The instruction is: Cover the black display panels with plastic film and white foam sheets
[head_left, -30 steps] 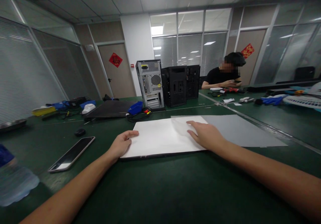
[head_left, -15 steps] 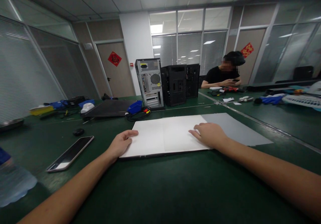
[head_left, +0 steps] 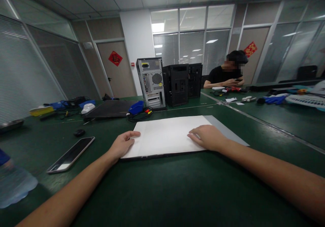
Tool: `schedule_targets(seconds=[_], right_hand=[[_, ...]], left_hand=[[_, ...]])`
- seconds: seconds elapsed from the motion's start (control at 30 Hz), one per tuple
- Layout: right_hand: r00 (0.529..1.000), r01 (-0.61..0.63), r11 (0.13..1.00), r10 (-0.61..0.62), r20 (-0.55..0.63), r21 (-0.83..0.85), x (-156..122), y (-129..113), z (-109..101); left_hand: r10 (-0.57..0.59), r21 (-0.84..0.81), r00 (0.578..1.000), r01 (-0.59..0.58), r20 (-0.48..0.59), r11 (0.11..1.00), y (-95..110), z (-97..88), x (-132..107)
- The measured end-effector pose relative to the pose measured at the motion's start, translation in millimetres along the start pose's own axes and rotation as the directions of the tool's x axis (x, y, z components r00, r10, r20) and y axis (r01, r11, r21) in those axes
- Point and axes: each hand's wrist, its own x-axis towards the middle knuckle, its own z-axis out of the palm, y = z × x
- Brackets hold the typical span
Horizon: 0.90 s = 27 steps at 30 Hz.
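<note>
A wide white sheet [head_left: 162, 135] lies flat in front of me on a dark layer that shows along its near edge. A faint seam crosses it near the left end, and a grey sheet [head_left: 225, 128] sticks out at its right. My left hand [head_left: 124, 145] grips the white sheet's left edge, with the index finger stretched over the top; its other fingers are partly hidden. My right hand [head_left: 208, 138] rests on the white sheet's right part beside the grey one, fingers extended and thumb apart.
Left lie a phone [head_left: 71, 155], a black mouse [head_left: 79, 132] and a plastic bottle [head_left: 15, 183]. Computer cases [head_left: 152, 83] stand behind the sheet, near a blue connector with cable [head_left: 136, 107] and a dark panel [head_left: 110, 109]. A person [head_left: 225, 73] sits across the green table [head_left: 162, 193].
My right hand has shifted slightly left. Less of the grey sheet sticks out at the right, and the seam on the white surface has moved left. My left hand stays put.
</note>
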Motion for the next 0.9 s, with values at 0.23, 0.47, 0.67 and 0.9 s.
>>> schedule_targets(seconds=[0.23,0.47,0.67,0.9], right_hand=[[0.999,0.025,0.999,-0.024,-0.033,0.033,1,2,6],[0.997,0.080,0.983,-0.076,-0.031,0.163,-1,-6,3],[0.989,0.146,0.972,-0.140,-0.047,0.185,-3,-11,3],[0.980,0.200,0.961,-0.191,-0.063,0.192,-4,-9,5]], left_hand=[[-0.008,0.021,1.000,0.008,0.010,1.000,-2,-0.1,0],[0.015,0.021,1.000,-0.015,0.014,1.000,-3,0.0,3],[0.019,-0.013,1.000,-0.019,0.007,1.000,0,1.1,1],[-0.012,-0.090,1.000,0.011,-0.010,0.996,8,2.2,-4]])
